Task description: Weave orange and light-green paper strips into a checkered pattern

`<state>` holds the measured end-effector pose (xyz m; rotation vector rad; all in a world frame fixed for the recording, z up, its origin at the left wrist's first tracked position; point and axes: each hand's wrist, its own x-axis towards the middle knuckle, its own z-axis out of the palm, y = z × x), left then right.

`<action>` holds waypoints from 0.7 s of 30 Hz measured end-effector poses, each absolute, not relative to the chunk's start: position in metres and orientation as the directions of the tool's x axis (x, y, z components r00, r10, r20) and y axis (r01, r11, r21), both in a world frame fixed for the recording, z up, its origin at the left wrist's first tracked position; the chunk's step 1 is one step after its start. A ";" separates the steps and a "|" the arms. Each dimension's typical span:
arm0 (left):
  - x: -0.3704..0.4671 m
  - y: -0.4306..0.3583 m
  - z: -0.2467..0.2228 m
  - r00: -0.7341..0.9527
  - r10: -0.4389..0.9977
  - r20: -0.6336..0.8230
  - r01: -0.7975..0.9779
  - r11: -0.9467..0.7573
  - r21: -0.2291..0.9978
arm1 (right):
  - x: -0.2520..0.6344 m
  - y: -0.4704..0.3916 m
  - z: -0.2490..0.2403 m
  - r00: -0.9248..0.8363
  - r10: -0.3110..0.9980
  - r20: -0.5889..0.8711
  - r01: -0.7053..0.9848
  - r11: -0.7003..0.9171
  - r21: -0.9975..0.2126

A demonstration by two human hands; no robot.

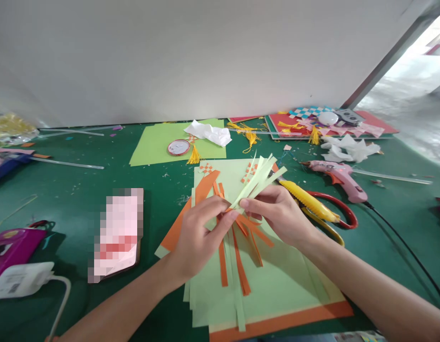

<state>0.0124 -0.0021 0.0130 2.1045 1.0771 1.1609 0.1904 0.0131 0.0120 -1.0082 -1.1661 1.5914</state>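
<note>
My left hand (pixel 209 228) is closed, its thumb and forefinger pinching the lower end of a fanned bundle of pale green paper strips (pixel 257 180). From the other side my right hand (pixel 280 209) grips the same strips between thumb and fingers. Several orange paper strips (pixel 241 266) spread out below the hands; whether the left fingers also touch them I cannot tell. Beneath lies a stack of light green paper sheets (pixel 276 294), with an orange sheet (pixel 294 323) showing at its front edge. Small orange checked woven pieces (pixel 207 168) rest at the stack's far side.
Yellow-handled scissors or cutters (pixel 312 199) lie by my right wrist, with a pink glue gun (pixel 342 178) and its black cord beyond. A phone (pixel 118 237) and a white charger (pixel 23 280) are at left. Crumpled tissue (pixel 209 133) and yellow tassels (pixel 251 137) lie near the wall.
</note>
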 end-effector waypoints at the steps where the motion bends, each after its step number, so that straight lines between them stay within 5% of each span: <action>1: 0.012 -0.002 0.013 0.322 0.827 0.461 0.398 -0.561 0.726 | 0.191 0.013 0.011 -0.283 0.954 -0.099 -0.180 -0.154 -0.971; 10: 0.014 -0.002 0.012 0.350 0.851 0.392 0.406 -0.515 0.755 | 0.190 0.012 0.011 -0.304 0.953 -0.002 -0.219 -0.071 -0.973; 21: 0.013 -0.004 0.016 0.336 0.882 0.330 0.407 -0.452 0.794 | 0.189 0.010 0.001 -0.231 0.965 -0.122 -0.198 -0.170 -0.965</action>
